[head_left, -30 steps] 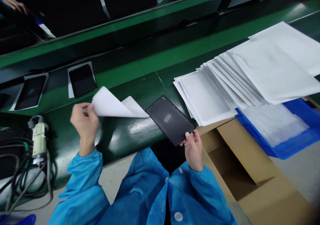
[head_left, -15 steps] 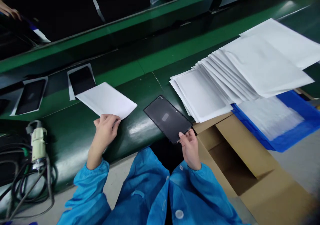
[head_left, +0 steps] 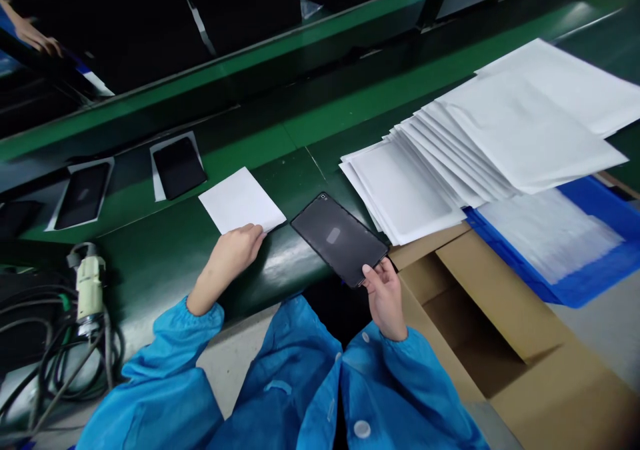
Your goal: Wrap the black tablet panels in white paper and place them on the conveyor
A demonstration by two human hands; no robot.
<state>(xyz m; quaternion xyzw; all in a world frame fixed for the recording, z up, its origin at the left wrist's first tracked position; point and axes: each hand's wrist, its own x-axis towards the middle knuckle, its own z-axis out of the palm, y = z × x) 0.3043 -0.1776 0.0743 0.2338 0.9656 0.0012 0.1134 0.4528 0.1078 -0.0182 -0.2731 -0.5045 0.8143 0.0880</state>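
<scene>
white paper (head_left: 243, 198) is pinched in the left hand (head_left: 233, 255), and a black panel (head_left: 336, 237) is clamped in the right hand (head_left: 386, 297).

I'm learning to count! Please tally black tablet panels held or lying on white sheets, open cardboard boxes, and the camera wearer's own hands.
Black tablet panels: 3
Open cardboard boxes: 1
Camera wearer's hands: 2
Total: 6

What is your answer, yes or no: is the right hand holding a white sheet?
No, the right hand holds a black panel by its near end.
</scene>
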